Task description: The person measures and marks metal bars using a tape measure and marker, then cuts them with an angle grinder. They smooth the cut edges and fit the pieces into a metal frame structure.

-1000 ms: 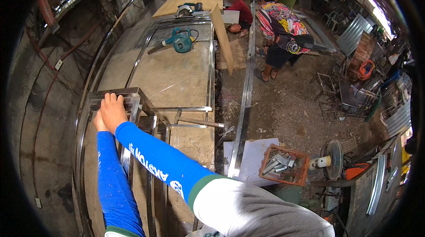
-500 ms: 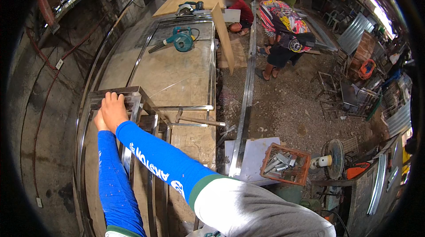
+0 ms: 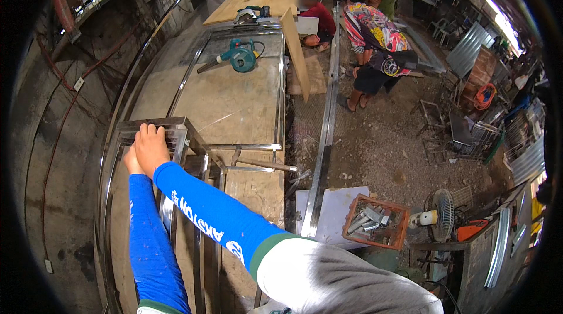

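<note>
- Little has moved since the earlier pictures: both hands stay planted on the same metal frame (image 3: 179,132), and only the crouching person in the patterned shirt (image 3: 375,32), up at one o'clock, has shifted a touch.
- The left hand (image 3: 131,161) sits at the frame's near-left edge, mostly hidden behind the right one; whether its fingers curl round a bar cannot be told.
- The right hand (image 3: 151,147) lies palm down on the frame's top rail, fingers stretched out flat toward twelve o'clock — pressing on the metal, not gripping it.
- The frame itself is a shiny steel-tube rack directly under both hands, reaching from them toward twelve and three o'clock, its lower bars running back toward six o'clock beneath the blue sleeves.
- At three o'clock from the hands a hammer (image 3: 258,162) lies on the workbench (image 3: 234,103), just beside the frame.
- Farther up the bench, at about one o'clock, rests a teal power tool (image 3: 240,56) — well apart from the hands.
- Down on the ground at four o'clock sits an orange crate (image 3: 375,220) of metal pieces, with a small fan (image 3: 440,215) just beside it.
</note>
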Tool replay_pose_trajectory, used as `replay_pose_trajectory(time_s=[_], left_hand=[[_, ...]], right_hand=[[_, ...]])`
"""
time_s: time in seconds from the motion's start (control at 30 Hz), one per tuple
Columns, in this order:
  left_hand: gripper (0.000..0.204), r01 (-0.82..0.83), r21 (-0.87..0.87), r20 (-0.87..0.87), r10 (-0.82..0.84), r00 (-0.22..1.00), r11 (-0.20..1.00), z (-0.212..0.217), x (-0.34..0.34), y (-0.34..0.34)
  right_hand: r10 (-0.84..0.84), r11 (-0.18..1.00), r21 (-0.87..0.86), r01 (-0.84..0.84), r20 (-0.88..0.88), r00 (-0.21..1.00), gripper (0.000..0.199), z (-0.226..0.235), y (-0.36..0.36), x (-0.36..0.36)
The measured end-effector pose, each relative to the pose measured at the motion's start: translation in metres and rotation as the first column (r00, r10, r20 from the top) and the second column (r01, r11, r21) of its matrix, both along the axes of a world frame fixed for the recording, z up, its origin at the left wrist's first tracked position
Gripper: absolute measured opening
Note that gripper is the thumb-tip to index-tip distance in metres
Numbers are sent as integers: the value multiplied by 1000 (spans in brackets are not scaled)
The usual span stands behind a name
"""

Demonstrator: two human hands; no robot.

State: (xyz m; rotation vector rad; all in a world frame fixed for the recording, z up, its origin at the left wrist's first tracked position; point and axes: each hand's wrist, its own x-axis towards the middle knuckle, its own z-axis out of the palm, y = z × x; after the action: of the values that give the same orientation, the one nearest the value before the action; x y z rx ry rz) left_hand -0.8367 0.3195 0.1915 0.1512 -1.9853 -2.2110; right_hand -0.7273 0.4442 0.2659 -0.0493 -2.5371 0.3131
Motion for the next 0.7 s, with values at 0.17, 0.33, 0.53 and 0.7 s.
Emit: replay_pose_trajectory(time_s=[0.17, 0.33, 0.53, 0.7], left_hand=[[30, -13, -18, 0, 13, 1000, 1000, 1, 1, -1], [34, -25, -10, 14, 25, 1000, 1000, -4, -7, -4], [34, -93, -80, 2, 94, 996, 992, -8, -17, -10], [35, -320, -127, -126, 305, 944, 939, 3, 7, -8]], right_hand=[[7, 1000, 6, -7, 21, 1000, 28, 1, 1, 0], [-3, 1000, -2, 3, 29, 1000, 28, 1, 1, -2], [2, 1000, -29, -3, -13, 1000, 29, 0, -1, -5], [18, 994, -111, -26, -70, 997, 28, -1, 1, -4]])
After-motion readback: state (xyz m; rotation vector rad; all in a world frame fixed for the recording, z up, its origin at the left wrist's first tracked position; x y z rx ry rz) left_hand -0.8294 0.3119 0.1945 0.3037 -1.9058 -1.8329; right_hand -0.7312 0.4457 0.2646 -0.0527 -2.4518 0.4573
